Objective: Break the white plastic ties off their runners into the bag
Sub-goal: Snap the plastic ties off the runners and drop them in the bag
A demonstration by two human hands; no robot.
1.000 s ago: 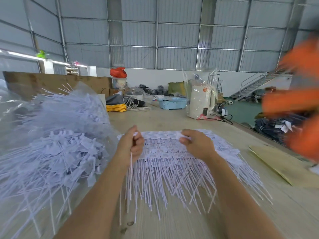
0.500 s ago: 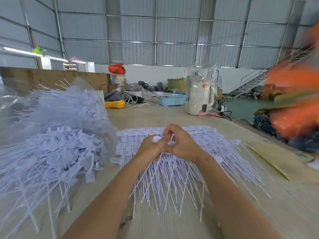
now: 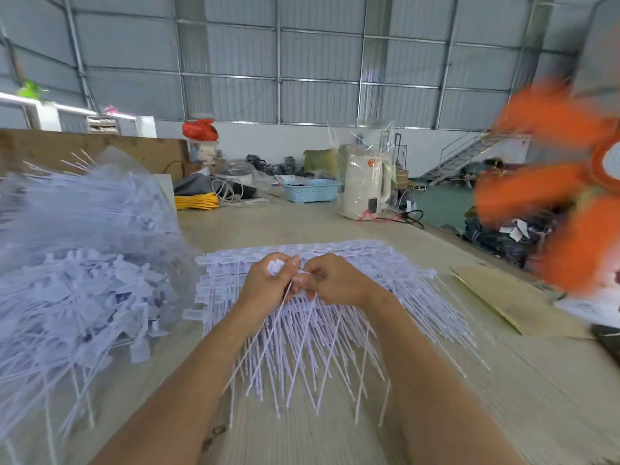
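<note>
While left hand (image 3: 268,283) grips loose ties (image 3: 285,333), right hand (image 3: 335,280) pinches runner stack (image 3: 385,263) underneath; bag (image 3: 84,250) left.

- An orange shape (image 3: 550,182) at the right of the frame is smeared by motion blur; what it is cannot be told.
- The clear bag (image 3: 77,263) of loose ties is cut off by the left edge.
- The left hand (image 3: 268,286) and right hand (image 3: 339,283) hide the runner part they pinch.
- Both forearms leave the frame at the bottom.
</note>
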